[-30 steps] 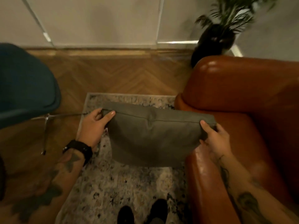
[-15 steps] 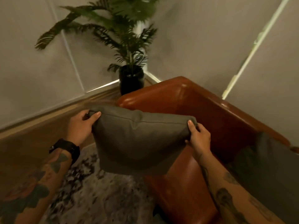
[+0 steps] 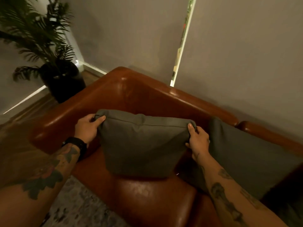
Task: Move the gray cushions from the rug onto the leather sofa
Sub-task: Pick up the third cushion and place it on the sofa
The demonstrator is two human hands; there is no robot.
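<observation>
- The left hand [image 3: 86, 128] pinches the upper left corner of a gray cushion [image 3: 141, 145], thumb on the near face and the other fingers curled behind the seam.
- The right hand [image 3: 199, 141] pinches the upper right corner the same way — thumb on top, fingers tucked behind.
- The cushion hangs upright between the two hands, its top seam roughly level, in the corner of the leather sofa [image 3: 147, 190]; its lower edge is at the seat, though whether it actually touches is hard to tell.
- A black watch [image 3: 77, 144] sits on the left wrist; both forearms are tattooed.
- A second gray cushion [image 3: 246, 154] leans against the sofa's backrest just to the right, partly behind the right forearm.
- A patterned rug [image 3: 78, 208] shows at lower left, beside the sofa front.
- Beyond the sofa arm, a potted palm [image 3: 49, 51] in a dark pot stands on the wooden floor — near the wall corner.
</observation>
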